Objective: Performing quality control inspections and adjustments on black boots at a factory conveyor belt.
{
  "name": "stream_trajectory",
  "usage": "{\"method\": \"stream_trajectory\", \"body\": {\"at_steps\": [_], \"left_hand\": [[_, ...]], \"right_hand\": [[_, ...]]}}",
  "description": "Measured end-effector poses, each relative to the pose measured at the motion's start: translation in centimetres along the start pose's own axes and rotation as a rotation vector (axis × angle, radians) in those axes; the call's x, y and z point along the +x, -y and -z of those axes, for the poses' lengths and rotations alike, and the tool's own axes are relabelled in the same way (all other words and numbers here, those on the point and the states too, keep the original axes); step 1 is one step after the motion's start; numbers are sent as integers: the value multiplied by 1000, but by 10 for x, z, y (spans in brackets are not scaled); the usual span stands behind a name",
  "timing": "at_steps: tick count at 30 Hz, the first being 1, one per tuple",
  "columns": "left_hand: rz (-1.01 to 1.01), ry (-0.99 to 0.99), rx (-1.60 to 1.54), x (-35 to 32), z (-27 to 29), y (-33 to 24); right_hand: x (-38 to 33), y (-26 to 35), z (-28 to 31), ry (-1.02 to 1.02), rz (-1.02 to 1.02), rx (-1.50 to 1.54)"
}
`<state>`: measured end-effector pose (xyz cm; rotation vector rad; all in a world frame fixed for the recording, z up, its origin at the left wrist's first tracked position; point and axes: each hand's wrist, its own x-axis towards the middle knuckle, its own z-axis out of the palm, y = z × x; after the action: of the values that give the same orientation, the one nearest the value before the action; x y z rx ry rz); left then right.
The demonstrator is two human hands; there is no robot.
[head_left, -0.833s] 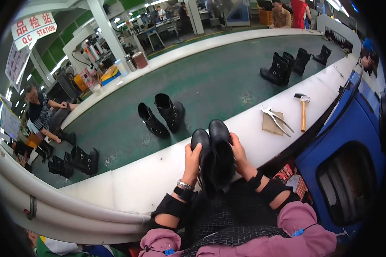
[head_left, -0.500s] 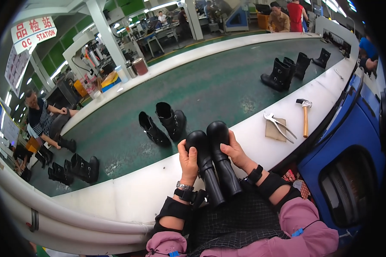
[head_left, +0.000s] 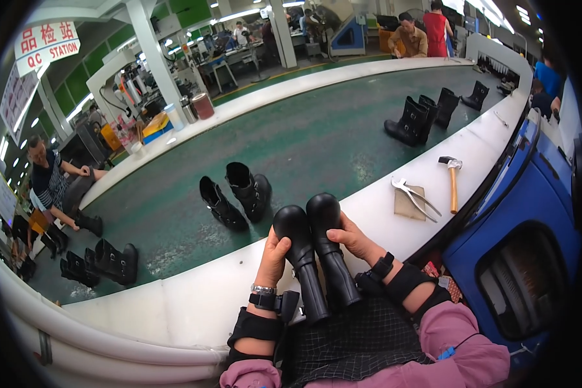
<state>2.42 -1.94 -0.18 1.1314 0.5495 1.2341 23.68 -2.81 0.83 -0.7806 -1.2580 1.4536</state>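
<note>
My left hand is closed round a black boot, with its thumb on the upper. In my right hand is a second black boot, gripped the same way near the foot. The two boots lie side by side, rounded toes away from me and shafts slanting down toward my lap. Their shaft ends reach the dark checked apron. Just beyond my hands, a pair of black buckled boots stands on the green conveyor belt.
Right of my hands, pincers lie over a brown pad on the white ledge, beside a hammer. More boots stand far right on the belt, others at left. A blue machine borders my right side.
Both hands and the boots they hold have shifted slightly down and left in the picture. My view has turned a little, so the belt, tools and standing boots also sit lower and further left.
</note>
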Motion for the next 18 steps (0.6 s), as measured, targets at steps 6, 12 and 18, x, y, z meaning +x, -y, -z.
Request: {"method": "stream_trajectory", "body": {"at_steps": [6, 12, 18], "left_hand": [[101, 54, -32, 0, 10, 7], [214, -77, -240, 2, 14, -2], [356, -75, -704, -29, -40, -61]], "right_hand": [[5, -10, 8, 41, -62, 34], [25, 7, 3, 48, -248, -57], [21, 7, 2, 206, -462, 413]]}}
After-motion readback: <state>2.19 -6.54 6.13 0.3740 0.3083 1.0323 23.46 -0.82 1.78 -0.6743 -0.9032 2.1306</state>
